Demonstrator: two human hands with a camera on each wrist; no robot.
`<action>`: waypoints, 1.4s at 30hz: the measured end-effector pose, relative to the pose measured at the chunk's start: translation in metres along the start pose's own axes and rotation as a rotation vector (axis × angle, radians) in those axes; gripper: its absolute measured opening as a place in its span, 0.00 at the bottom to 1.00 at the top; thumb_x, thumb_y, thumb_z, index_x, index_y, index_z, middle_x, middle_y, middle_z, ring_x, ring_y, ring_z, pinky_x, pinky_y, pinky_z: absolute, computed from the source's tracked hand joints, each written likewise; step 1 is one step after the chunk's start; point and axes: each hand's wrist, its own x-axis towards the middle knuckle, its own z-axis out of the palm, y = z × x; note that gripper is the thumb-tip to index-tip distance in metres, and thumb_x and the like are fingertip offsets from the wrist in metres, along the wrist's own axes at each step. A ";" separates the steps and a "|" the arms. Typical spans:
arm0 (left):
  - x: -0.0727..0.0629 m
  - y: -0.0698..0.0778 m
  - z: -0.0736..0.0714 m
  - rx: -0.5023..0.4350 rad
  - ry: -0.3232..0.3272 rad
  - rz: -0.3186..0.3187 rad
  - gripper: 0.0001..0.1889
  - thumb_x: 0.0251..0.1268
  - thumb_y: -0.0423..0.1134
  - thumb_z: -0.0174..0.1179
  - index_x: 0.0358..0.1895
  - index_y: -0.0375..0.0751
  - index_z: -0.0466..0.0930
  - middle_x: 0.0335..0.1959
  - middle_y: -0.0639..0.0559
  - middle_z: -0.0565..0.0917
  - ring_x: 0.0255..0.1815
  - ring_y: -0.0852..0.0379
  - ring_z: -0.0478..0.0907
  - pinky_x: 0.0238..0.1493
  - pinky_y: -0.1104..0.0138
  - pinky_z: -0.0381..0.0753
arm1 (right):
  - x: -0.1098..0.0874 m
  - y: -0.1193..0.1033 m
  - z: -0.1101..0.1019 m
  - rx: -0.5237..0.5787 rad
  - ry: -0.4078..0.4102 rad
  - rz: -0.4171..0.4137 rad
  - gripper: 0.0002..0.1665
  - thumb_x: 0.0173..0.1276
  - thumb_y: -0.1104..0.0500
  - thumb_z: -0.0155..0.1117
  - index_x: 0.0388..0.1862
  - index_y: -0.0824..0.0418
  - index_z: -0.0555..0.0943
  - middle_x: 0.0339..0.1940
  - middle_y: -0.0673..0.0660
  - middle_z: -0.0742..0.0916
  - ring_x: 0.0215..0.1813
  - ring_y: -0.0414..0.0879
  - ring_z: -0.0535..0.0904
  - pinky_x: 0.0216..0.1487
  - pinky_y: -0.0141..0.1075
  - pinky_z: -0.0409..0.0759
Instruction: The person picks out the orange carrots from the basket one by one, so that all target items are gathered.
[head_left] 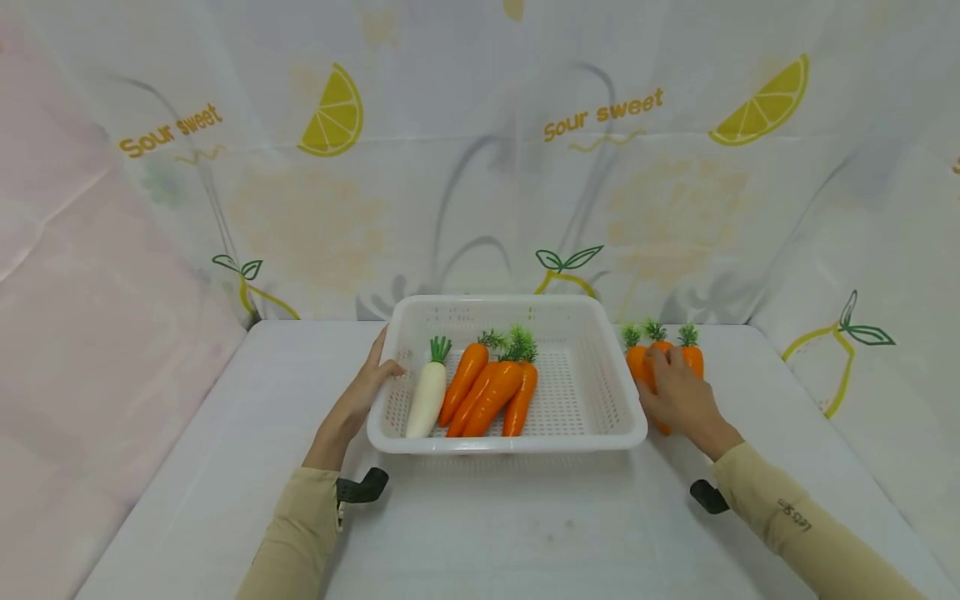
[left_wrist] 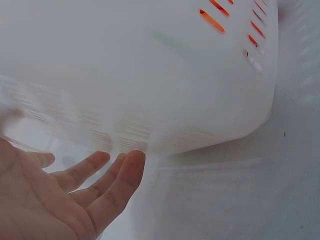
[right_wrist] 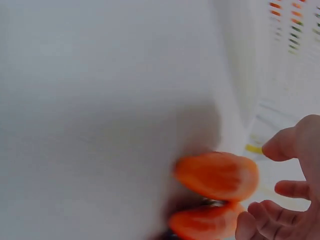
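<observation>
A white perforated plastic basket (head_left: 510, 444) stands at the middle of the white table (head_left: 510, 533), near the printed fabric backdrop (head_left: 480, 217). The left hand (head_left: 363, 387) holds the basket at its left side: the thumb is hooked over the rim, and the fingers lie along the outer wall. In the left wrist view those fingers are gently bent and slightly spread, with their tips at the wall. Inside the basket, the white radish (head_left: 426, 400) lies leftmost, with its green leaf stubs directed toward the backdrop. Four orange carrots (head_left: 495, 396) lie to its right, grouped closely, with their leafy tops also toward the backdrop; the right part of the basket floor shows bare mesh. Three loose carrots (head_left: 693, 361) lie outside the basket, just beside its right wall, leaves toward the backdrop. The right hand (head_left: 678, 396) is positioned over these carrots and partly covers them. Its thumb and fingers are apart and loosely bent in the right wrist view; whether the fingertips touch a carrot cannot be determined. Both forearms are covered by beige sleeves (head_left: 300, 508), with a black wrist-mounted device (head_left: 363, 486) visible beside each cuff.
</observation>
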 end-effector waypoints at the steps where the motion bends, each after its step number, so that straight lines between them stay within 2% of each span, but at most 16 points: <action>1: 0.000 0.000 0.000 -0.001 0.000 0.000 0.42 0.60 0.39 0.42 0.74 0.70 0.31 0.77 0.48 0.45 0.72 0.37 0.53 0.62 0.37 0.59 | 0.002 0.000 -0.004 0.020 -0.001 0.009 0.33 0.66 0.52 0.50 0.65 0.69 0.60 0.53 0.73 0.67 0.17 0.50 0.68 0.17 0.39 0.68; 5: -0.001 -0.001 -0.001 -0.003 0.002 0.000 0.42 0.60 0.39 0.42 0.74 0.71 0.31 0.77 0.48 0.45 0.72 0.37 0.53 0.62 0.37 0.59 | 0.009 -0.005 -0.024 0.110 0.019 0.019 0.32 0.66 0.53 0.47 0.64 0.68 0.61 0.54 0.72 0.69 0.22 0.54 0.71 0.23 0.43 0.70; 10: -0.001 -0.001 -0.001 0.003 0.002 0.005 0.42 0.60 0.40 0.43 0.74 0.70 0.32 0.76 0.47 0.46 0.72 0.38 0.53 0.61 0.38 0.60 | 0.016 -0.016 -0.048 0.204 0.062 -0.026 0.29 0.68 0.53 0.49 0.62 0.69 0.64 0.50 0.70 0.73 0.33 0.55 0.74 0.32 0.45 0.73; 14: 0.001 0.001 -0.001 0.016 0.001 -0.003 0.42 0.60 0.40 0.43 0.74 0.70 0.31 0.76 0.46 0.46 0.72 0.38 0.54 0.61 0.39 0.61 | 0.023 -0.030 -0.065 0.320 0.038 -0.049 0.28 0.70 0.51 0.49 0.62 0.66 0.65 0.50 0.67 0.75 0.43 0.56 0.76 0.39 0.44 0.76; 19: 0.001 0.002 -0.002 0.026 0.011 -0.021 0.43 0.59 0.41 0.43 0.74 0.71 0.31 0.77 0.47 0.45 0.72 0.38 0.54 0.62 0.40 0.60 | 0.034 -0.059 -0.075 0.508 -0.104 -0.078 0.27 0.71 0.47 0.50 0.63 0.60 0.64 0.55 0.63 0.76 0.51 0.58 0.76 0.44 0.43 0.79; 23: -0.001 0.001 -0.002 0.018 0.014 -0.016 0.43 0.59 0.40 0.43 0.74 0.71 0.30 0.77 0.47 0.44 0.73 0.39 0.52 0.63 0.40 0.59 | 0.042 -0.087 -0.069 0.573 -0.237 -0.189 0.24 0.72 0.49 0.50 0.61 0.61 0.67 0.55 0.63 0.76 0.53 0.56 0.74 0.46 0.42 0.78; 27: 0.000 0.000 -0.001 0.012 0.008 -0.013 0.42 0.60 0.40 0.43 0.74 0.72 0.31 0.77 0.47 0.45 0.72 0.39 0.53 0.62 0.42 0.60 | 0.049 -0.107 -0.057 0.563 -0.406 -0.283 0.22 0.73 0.52 0.49 0.60 0.62 0.68 0.56 0.64 0.77 0.52 0.54 0.75 0.46 0.42 0.78; 30: 0.000 0.001 -0.001 0.017 0.010 -0.010 0.42 0.59 0.40 0.43 0.74 0.71 0.32 0.76 0.47 0.45 0.72 0.39 0.54 0.61 0.44 0.62 | 0.055 -0.118 -0.047 0.538 -0.560 -0.292 0.25 0.73 0.51 0.49 0.64 0.60 0.66 0.59 0.65 0.75 0.55 0.56 0.75 0.49 0.46 0.78; 33: 0.000 0.001 -0.001 0.025 0.011 -0.008 0.43 0.59 0.40 0.43 0.74 0.71 0.32 0.76 0.47 0.45 0.72 0.39 0.53 0.61 0.44 0.62 | 0.061 -0.128 -0.037 0.508 -0.671 -0.266 0.27 0.72 0.50 0.49 0.68 0.56 0.63 0.61 0.66 0.73 0.58 0.60 0.74 0.52 0.50 0.77; 36: 0.000 0.001 -0.001 0.023 0.012 -0.005 0.43 0.58 0.39 0.43 0.74 0.70 0.32 0.76 0.47 0.44 0.72 0.39 0.53 0.62 0.43 0.61 | 0.065 -0.137 -0.028 0.489 -0.726 -0.237 0.30 0.72 0.50 0.49 0.71 0.54 0.61 0.63 0.65 0.73 0.59 0.59 0.74 0.54 0.51 0.76; 42: 0.001 -0.002 -0.001 0.007 0.020 -0.013 0.44 0.58 0.39 0.44 0.74 0.68 0.30 0.77 0.47 0.43 0.74 0.40 0.49 0.66 0.39 0.53 | 0.068 -0.155 -0.024 0.444 -0.773 -0.213 0.31 0.72 0.51 0.49 0.72 0.53 0.61 0.67 0.61 0.71 0.57 0.53 0.75 0.49 0.46 0.78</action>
